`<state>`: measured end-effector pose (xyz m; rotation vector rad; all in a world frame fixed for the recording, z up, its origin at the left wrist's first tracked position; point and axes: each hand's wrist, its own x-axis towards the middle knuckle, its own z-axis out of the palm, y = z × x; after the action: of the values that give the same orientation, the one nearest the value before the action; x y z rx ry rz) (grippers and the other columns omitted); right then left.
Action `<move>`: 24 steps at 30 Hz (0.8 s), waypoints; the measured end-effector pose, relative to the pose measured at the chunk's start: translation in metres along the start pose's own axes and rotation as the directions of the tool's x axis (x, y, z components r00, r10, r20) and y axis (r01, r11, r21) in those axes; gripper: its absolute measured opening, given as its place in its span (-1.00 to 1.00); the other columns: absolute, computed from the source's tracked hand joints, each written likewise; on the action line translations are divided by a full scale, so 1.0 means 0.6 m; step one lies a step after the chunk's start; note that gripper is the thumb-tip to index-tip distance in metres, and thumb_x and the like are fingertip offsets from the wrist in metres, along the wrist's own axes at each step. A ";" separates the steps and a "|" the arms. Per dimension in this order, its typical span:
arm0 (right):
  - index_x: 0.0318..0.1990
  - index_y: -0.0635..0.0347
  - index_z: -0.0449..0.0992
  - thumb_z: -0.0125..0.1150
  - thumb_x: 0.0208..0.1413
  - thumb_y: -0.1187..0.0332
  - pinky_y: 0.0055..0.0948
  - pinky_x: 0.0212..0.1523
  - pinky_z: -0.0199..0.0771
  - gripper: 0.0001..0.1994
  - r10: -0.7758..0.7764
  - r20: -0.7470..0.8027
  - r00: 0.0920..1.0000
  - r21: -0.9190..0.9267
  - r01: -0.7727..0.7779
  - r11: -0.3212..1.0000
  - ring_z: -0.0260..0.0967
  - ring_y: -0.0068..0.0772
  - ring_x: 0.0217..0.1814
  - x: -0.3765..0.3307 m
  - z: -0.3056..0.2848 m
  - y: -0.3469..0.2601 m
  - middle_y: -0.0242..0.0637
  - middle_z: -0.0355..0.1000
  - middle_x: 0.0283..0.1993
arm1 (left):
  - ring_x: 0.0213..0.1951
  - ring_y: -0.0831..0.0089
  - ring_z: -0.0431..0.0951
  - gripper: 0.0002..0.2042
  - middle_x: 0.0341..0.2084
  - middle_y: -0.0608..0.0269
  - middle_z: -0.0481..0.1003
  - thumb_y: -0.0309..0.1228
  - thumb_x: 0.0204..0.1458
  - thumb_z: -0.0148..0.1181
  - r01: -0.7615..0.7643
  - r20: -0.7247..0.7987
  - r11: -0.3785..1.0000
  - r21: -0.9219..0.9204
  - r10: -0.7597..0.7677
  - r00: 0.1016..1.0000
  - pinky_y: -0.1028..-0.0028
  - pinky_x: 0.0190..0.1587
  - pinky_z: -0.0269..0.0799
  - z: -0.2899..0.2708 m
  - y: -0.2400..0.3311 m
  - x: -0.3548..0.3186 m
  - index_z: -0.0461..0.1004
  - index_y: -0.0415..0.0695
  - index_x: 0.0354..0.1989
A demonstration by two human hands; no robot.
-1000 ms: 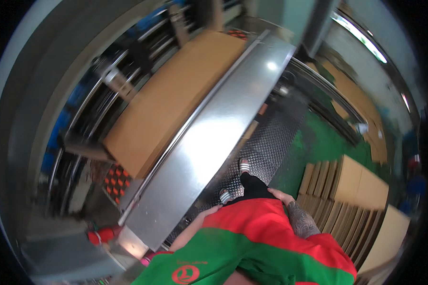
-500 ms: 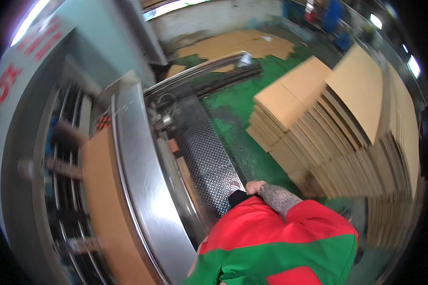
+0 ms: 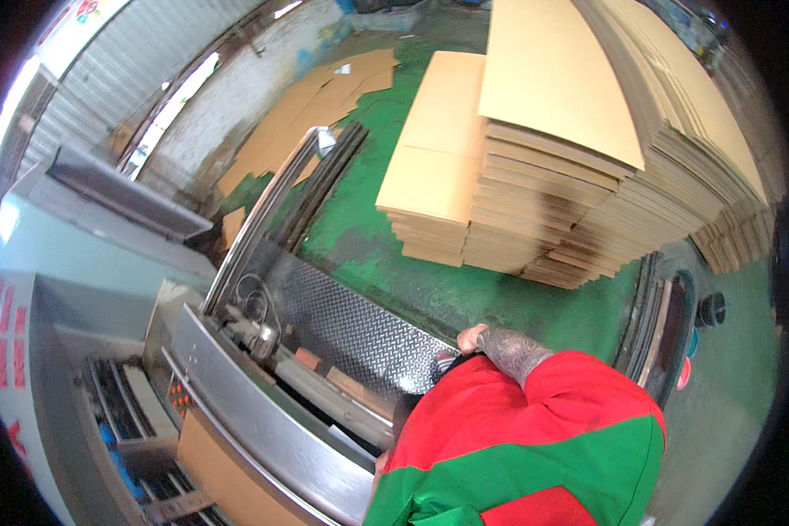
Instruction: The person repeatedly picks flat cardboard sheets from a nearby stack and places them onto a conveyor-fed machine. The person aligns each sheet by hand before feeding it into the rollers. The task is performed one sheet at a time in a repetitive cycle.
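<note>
A right hand (image 3: 472, 338), just below the centre of the frame, hangs beside dark trousers (image 3: 451, 366) with no sheet visible in it; how far its fingers are closed cannot be told. Only a sliver of the left hand (image 3: 380, 463) shows at lower centre, beside the end of a steel ledge (image 3: 263, 412), the rest hidden by a red-and-green shirt (image 3: 517, 438); its grip cannot be told.

Behind the ledge, at lower left, brown cardboard (image 3: 223, 469) lies along the machine, apart from the right hand. A diamond-pattern tread plate (image 3: 351, 320) runs up from the centre toward the left, beside a green floor (image 3: 359, 210).

At upper centre and right, cardboard sheets rise in a lower stack (image 3: 443, 96) and a taller stack (image 3: 561, 79), with loose cardboard (image 3: 316, 105) spread by the wall at upper left.

By appearances, the stacked sheets are gathered and the piece in the machine remains apart from them; whether those piles are finished or waiting cannot be told.
</note>
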<state>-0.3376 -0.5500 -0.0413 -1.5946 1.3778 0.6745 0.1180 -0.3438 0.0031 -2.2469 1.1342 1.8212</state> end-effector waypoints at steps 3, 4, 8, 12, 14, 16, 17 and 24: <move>0.01 0.14 0.73 0.27 0.06 0.14 0.02 0.03 0.61 -0.58 0.041 0.029 0.999 -0.008 -0.040 0.999 0.63 -0.05 0.10 0.010 0.037 0.057 -0.16 0.68 0.07 | 0.19 -0.11 0.57 -0.39 0.05 -0.21 0.61 0.14 0.37 -0.08 -0.119 0.084 0.949 0.292 0.099 0.992 0.01 0.25 0.44 -0.023 0.070 0.070 0.57 -0.23 0.09; -0.03 0.14 0.74 0.27 0.02 0.16 0.04 0.00 0.61 -0.60 0.076 -0.042 0.996 0.122 -0.070 0.990 0.64 -0.03 0.06 0.003 0.056 0.076 -0.12 0.68 0.03 | 0.19 -0.12 0.57 -0.39 0.05 -0.21 0.62 0.13 0.38 -0.08 -0.181 0.131 0.902 0.393 0.140 0.982 0.01 0.25 0.44 -0.032 0.100 0.102 0.57 -0.23 0.08; -0.16 0.16 0.75 0.27 -0.09 0.19 0.07 -0.07 0.61 -0.64 0.355 -0.178 0.918 0.546 -0.208 0.811 0.66 0.08 -0.04 -0.054 0.137 0.125 0.01 0.68 -0.06 | 0.18 -0.15 0.57 -0.40 0.02 -0.24 0.63 0.11 0.39 -0.09 -0.445 0.335 0.561 0.698 0.293 0.895 -0.01 0.24 0.44 -0.075 0.237 0.239 0.60 -0.25 0.04; -0.13 0.20 0.74 0.24 -0.02 0.14 0.04 -0.01 0.61 -0.61 0.522 -0.144 0.841 0.724 -0.270 0.635 0.63 0.16 0.02 -0.146 0.227 0.148 0.07 0.66 -0.03 | 0.10 -0.22 0.61 -0.03 -0.04 -0.41 0.62 0.40 0.33 -0.33 -0.361 0.114 0.769 0.527 0.357 0.927 -0.04 0.18 0.45 -0.100 0.440 0.352 0.60 -0.48 -0.03; -0.13 0.20 0.74 0.22 0.01 0.13 0.04 0.03 0.60 -0.60 0.620 -0.102 0.778 0.764 -0.339 0.550 0.63 0.17 0.04 -0.180 0.262 0.142 0.09 0.65 -0.01 | -0.11 0.34 0.57 -0.28 -0.11 0.13 0.65 0.34 0.30 -0.01 -0.218 0.197 0.918 0.331 0.159 0.967 0.27 0.02 0.47 -0.100 0.619 0.387 0.67 -0.13 0.08; -0.15 0.20 0.74 0.19 0.01 0.13 0.04 0.00 0.60 -0.61 0.664 -0.127 0.737 0.760 -0.358 0.543 0.63 0.16 -0.03 -0.210 0.297 0.123 0.09 0.66 -0.09 | -0.08 0.46 0.52 -0.39 -0.07 0.20 0.62 0.24 0.36 0.03 -0.537 0.362 0.834 0.127 0.465 0.808 0.34 0.01 0.43 -0.067 0.789 0.364 0.63 -0.12 0.04; -0.17 0.19 0.74 0.18 0.01 0.13 0.03 -0.05 0.60 -0.61 0.688 -0.088 0.721 0.738 -0.417 0.531 0.63 0.16 -0.11 -0.218 0.306 0.114 0.08 0.67 -0.17 | 0.04 0.38 0.56 -0.38 0.04 0.10 0.65 0.17 0.40 0.04 -0.586 0.453 0.809 0.045 0.506 0.734 0.28 0.11 0.44 -0.048 0.881 0.341 0.62 -0.24 0.12; -0.03 0.17 0.70 0.20 0.16 0.05 -0.07 0.13 0.58 -0.58 0.802 -0.169 0.573 0.947 -0.131 0.293 0.60 0.13 0.11 -0.204 0.262 -0.010 0.05 0.65 0.01 | 0.57 0.19 0.12 -0.30 0.57 -0.01 0.10 -0.03 0.48 -0.01 -0.469 0.461 0.477 -0.743 0.873 0.159 0.20 0.59 0.08 0.179 1.317 0.086 0.04 -0.28 0.58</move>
<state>-0.3373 -0.3537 -0.0065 -0.4087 2.2978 -0.3900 -0.4026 -0.9004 0.2436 -0.3571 1.7394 3.1878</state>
